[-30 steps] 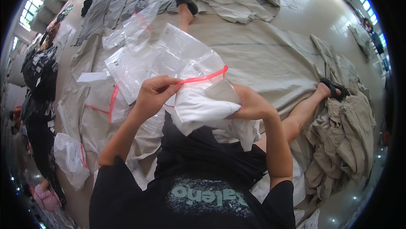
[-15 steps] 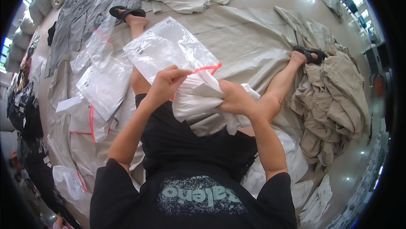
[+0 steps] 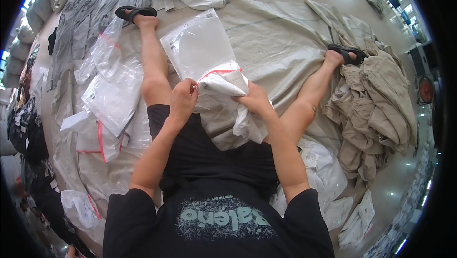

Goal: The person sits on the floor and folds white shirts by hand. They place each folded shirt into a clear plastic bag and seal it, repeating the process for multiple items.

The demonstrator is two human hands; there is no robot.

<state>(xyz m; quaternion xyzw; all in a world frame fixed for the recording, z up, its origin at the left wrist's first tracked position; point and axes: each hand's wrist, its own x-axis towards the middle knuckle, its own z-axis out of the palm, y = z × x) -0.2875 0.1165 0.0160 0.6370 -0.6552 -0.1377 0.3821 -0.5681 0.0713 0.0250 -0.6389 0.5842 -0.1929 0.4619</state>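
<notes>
Between my legs lies a clear plastic zip bag [image 3: 197,46] with a red strip along its mouth, pointing away from me. My left hand [image 3: 183,100] pinches the left corner of that mouth. A folded white garment [image 3: 223,85] is partly inside the opening, its far end under the plastic. My right hand [image 3: 255,98] grips the bunched garment from the right, thumb on top. Loose white cloth hangs below that hand toward my lap. The fingers under the cloth are hidden.
Several clear bags with red strips [image 3: 112,98] lie at my left. A heap of beige garments [image 3: 373,110] sits beside my right foot. White bagged items [image 3: 319,172] rest by my right thigh. Grey clothes [image 3: 102,13] spread at the far left, on a beige sheet [image 3: 281,29].
The bag has turned more upright and its mouth now surrounds part of the garment. My left hand moved down and left along the mouth; my right hand shifted slightly left with the cloth.
</notes>
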